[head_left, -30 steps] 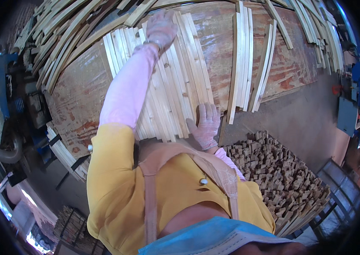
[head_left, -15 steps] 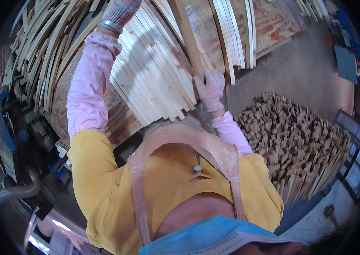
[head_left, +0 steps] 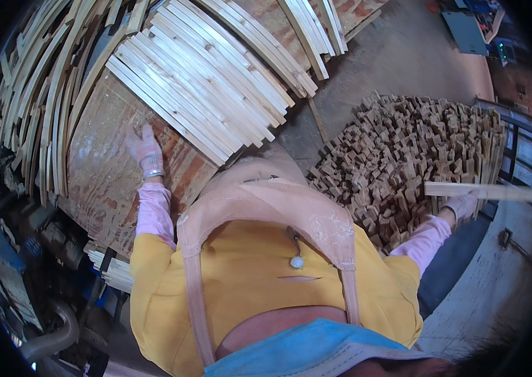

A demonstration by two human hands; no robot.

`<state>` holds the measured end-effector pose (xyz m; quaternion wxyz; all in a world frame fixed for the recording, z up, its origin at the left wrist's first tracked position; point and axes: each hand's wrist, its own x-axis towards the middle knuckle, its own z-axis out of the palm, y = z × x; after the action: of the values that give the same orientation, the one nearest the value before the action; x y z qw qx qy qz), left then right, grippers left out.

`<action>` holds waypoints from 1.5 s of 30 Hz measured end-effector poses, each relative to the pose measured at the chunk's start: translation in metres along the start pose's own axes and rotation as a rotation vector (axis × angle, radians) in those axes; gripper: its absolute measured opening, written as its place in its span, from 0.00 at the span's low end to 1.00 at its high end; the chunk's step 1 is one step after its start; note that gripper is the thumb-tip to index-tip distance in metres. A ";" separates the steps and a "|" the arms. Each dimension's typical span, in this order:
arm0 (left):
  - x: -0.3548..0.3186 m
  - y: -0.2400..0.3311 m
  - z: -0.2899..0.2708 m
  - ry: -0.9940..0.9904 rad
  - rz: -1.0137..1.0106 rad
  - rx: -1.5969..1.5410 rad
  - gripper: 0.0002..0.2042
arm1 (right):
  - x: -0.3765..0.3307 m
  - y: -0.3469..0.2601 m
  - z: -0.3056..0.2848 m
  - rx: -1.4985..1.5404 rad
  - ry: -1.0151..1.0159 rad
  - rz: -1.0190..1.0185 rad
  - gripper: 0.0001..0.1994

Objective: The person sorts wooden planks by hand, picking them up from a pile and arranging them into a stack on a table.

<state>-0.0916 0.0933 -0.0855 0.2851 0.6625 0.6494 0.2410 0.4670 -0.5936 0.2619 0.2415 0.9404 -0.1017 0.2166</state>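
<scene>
My right hand [head_left: 464, 205], in a light glove, is closed around a short wooden strip [head_left: 498, 191]. The strip lies nearly level across the right side of the view, above a big stack of upright wood pieces [head_left: 398, 163]. My left hand [head_left: 144, 149], gloved too, is over the bare part of a wooden table [head_left: 105, 157], with its fingers stretched out and nothing in them. To the right of that hand, pale planed strips [head_left: 203, 75] lie side by side in a slanting row on the table.
Loose curved strips [head_left: 46, 94] are heaped at the far left. More strips [head_left: 307, 28] lie at the table's far edge. Dark machinery with a grey hose [head_left: 58, 333] stands at the lower left. A metal rack [head_left: 523, 151] borders the stack on the right.
My right hand has moved from the table's strips to the right, over the stack, carrying a strip. My left hand has come back toward me onto the bare table. The view has shifted.
</scene>
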 end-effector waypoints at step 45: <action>-0.022 0.291 -0.058 -0.208 1.014 0.355 0.32 | -0.104 -0.389 -0.163 2.257 -0.780 -0.552 0.25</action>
<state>0.0780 0.0773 0.1583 0.0798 0.9508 0.2477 0.1681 0.4319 -0.1680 0.1839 -0.7178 0.6140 0.2802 -0.1713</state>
